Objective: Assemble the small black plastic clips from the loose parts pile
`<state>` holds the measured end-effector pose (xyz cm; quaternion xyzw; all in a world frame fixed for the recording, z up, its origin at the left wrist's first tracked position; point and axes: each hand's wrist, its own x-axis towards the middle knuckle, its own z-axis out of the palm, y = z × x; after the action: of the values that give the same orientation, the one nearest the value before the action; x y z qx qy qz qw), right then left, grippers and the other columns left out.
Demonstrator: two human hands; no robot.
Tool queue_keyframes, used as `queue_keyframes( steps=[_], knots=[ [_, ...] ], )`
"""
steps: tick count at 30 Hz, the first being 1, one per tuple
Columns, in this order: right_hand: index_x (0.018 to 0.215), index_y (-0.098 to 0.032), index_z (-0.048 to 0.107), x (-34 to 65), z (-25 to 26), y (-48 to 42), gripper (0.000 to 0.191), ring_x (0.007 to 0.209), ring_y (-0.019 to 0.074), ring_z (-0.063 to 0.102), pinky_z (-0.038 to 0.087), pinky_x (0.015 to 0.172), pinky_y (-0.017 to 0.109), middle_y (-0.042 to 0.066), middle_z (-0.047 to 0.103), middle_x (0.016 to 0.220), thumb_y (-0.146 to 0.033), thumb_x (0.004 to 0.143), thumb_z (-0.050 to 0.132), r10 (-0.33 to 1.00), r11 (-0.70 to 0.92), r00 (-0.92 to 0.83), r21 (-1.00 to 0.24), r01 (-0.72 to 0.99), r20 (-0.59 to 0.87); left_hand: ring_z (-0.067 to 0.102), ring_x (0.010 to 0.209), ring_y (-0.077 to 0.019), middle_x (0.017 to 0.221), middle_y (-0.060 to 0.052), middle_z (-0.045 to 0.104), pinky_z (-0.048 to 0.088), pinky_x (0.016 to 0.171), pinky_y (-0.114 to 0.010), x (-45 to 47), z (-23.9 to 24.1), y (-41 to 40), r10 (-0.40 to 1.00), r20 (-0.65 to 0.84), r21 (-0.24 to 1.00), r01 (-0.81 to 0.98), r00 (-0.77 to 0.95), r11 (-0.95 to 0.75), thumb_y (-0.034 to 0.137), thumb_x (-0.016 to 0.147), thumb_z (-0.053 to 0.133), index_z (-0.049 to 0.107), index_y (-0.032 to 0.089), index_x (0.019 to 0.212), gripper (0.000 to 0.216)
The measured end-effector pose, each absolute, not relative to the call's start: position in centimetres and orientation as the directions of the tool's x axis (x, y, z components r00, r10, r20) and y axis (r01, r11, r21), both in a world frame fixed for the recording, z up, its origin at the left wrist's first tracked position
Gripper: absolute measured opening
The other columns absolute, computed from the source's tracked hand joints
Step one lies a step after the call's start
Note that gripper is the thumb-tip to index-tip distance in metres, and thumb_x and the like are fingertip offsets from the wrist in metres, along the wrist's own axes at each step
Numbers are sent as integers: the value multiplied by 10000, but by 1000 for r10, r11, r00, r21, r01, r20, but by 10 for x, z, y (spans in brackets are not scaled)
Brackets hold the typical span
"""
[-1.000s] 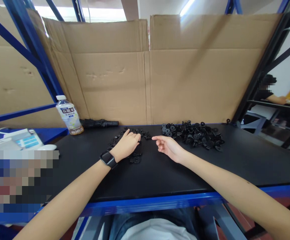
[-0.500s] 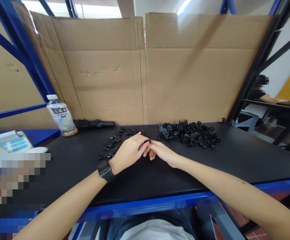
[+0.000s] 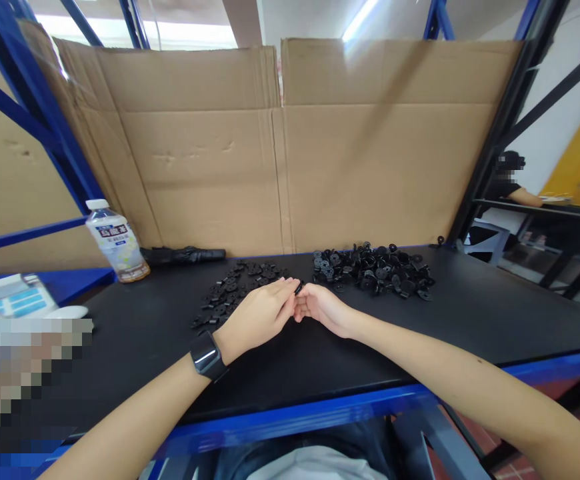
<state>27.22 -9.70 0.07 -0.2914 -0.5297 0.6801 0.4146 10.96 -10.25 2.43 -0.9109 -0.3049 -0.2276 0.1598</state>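
Over the middle of the black table, my left hand point(image 3: 260, 315) and my right hand point(image 3: 329, 311) meet at the fingertips. Between them is a small black plastic part point(image 3: 299, 288), mostly covered by the fingers; its exact shape cannot be made out. Both hands are closed around it, the left with its back turned up and the right with its fingers curled. Just behind my left hand lie several flat black parts point(image 3: 233, 285), spread in a loose layer. Beyond my right hand is a heap of round black plastic parts point(image 3: 377, 270).
A drink bottle point(image 3: 116, 243) stands at the left, beside a folded black umbrella point(image 3: 185, 255). White equipment with blue panels point(image 3: 20, 300) sits at the left edge. Cardboard point(image 3: 210, 167) walls off the table's back. A person point(image 3: 510, 183) sits far right, at another table.
My left hand has flattened and closed further over the black part, which shows less now. The right fingers have shifted slightly around it. The whole view has moved a little.
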Motion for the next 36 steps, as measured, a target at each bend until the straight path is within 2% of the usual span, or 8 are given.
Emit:
queue_keyframes(
  steps=[6, 10, 13, 21, 25, 30, 33, 36],
  knots=[
    [552, -145, 567, 277, 3, -95, 273, 560, 147, 497, 380, 651, 289, 56, 544, 553, -229, 707, 358, 807, -88, -587, -970, -226, 64, 601, 1030, -216, 1093, -134, 639, 473, 930, -362, 112, 24, -101, 393, 505, -316, 588, 768, -744, 161, 895, 332, 575, 86, 1057, 302],
    [578, -146, 578, 278, 5, -96, 283, 562, 148, 498, 382, 655, 291, 54, 550, 557, -231, 713, 345, 779, -81, -625, -980, -181, 51, 631, 953, -215, 978, -128, 664, 475, 916, -374, 113, 24, -103, 360, 491, -354, 559, 794, -750, 155, 897, 341, 578, 103, 952, 250],
    [565, -156, 558, 277, 4, -96, 256, 538, 141, 478, 377, 643, 288, 37, 524, 524, -220, 692, 345, 786, -62, -617, -988, -144, 40, 631, 936, -206, 955, -114, 660, 464, 924, -368, 113, 24, -103, 348, 483, -377, 549, 804, -746, 148, 893, 359, 568, 113, 936, 216],
    [500, -182, 460, 275, -3, -93, 277, 465, 120, 412, 338, 552, 268, -4, 428, 438, -235, 738, 328, 794, 54, -603, -997, -56, 77, 640, 842, -217, 856, -148, 654, 455, 904, -365, 117, 18, -101, 296, 391, -556, 479, 872, -679, 85, 871, 388, 553, 58, 918, 174],
    [463, -190, 417, 274, -4, -96, 328, 430, 107, 382, 334, 542, 264, -10, 407, 407, -219, 775, 316, 815, 142, -566, -990, -17, 126, 637, 845, -224, 885, -165, 650, 465, 867, -380, 121, 19, -105, 313, 370, -549, 477, 875, -686, 32, 863, 319, 521, 53, 966, 227],
    [425, -175, 455, 271, 1, -102, 275, 445, 116, 406, 340, 561, 274, 12, 438, 398, -112, 665, 336, 792, 258, -589, -962, 84, 162, 617, 716, -199, 728, -62, 590, 490, 743, -337, 116, 32, -110, 407, 375, -485, 551, 833, -680, 71, 863, 365, 487, 150, 787, 164],
    [490, -154, 516, 272, 2, -102, 231, 478, 122, 432, 343, 551, 271, 30, 507, 473, -134, 659, 359, 758, 176, -636, -984, -16, 145, 606, 680, -197, 719, -50, 586, 472, 631, -304, 112, 35, -110, 448, 374, -474, 583, 812, -660, 107, 849, 406, 492, 160, 773, 126],
    [598, -136, 565, 275, 3, -99, 280, 545, 133, 481, 362, 572, 268, 56, 563, 579, -227, 735, 339, 735, 0, -671, -989, -149, 101, 603, 638, -190, 694, -33, 597, 449, 602, -295, 110, 33, -108, 484, 412, -430, 633, 772, -644, 115, 839, 402, 514, 160, 794, 129]
  ],
)
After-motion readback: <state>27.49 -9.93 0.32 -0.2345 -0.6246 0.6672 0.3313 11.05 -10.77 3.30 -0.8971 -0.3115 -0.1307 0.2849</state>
